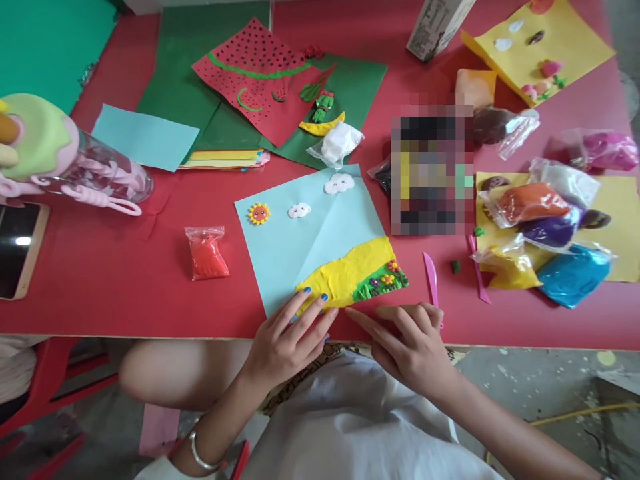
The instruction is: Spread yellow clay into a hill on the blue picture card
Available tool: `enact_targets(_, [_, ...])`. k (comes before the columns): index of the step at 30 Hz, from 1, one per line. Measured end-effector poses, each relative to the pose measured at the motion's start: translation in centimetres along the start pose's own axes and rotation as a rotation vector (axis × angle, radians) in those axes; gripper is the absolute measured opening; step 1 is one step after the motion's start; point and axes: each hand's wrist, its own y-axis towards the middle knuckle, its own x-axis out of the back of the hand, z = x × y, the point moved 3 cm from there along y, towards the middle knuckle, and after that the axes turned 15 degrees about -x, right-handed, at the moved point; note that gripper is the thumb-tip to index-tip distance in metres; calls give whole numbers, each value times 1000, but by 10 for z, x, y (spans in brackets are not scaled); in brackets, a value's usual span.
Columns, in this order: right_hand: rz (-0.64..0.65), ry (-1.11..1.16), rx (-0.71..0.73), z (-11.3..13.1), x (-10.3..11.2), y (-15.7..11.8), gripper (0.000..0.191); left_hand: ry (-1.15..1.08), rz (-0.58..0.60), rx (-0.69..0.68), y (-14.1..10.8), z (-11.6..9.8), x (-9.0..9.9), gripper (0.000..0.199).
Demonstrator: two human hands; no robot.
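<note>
Right now I am pressing my left hand down at the near edge of the red worktop, its grip spread flat, with blue-nailed fingertips resting on the near corner of the light blue paper and on the edge of the yellow clay strip laid across that sheet. My right hand is lying just beside it, its grip loosely curled and pinching nothing, the forefinger stretching left along the lower rim of the yellow clay until it is almost meeting my left fingers. The blue sheet is sitting in the middle of the worktop, directly ahead of me, and is carrying a green grass patch with tiny flowers at the right end of the clay, a small sunflower face near its far left side and two white clouds toward its far edge. A pink plastic knife is lying just right of the sheet, close to my right hand. A sealed bag of red clay is resting left of the sheet, apart from it. Further right, bags of orange, purple, yellow and blue clay are crowding together on yellow paper. Beyond the sheet, a red watermelon-patterned card is lying on green paper.
</note>
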Motion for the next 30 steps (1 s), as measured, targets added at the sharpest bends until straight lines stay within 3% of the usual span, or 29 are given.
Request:
enact_targets(9, [39,-91,35,-2,-2,2,35,-10,69,43,3,-2,0,35])
enact_targets(19, [-21,6,48,-3,2,1,54,-95,-4,46,1,-2,0,29])
enact_targets(30, [7,-49,-1,-4,-3,1,53,-26,45,7,10,0,0,33])
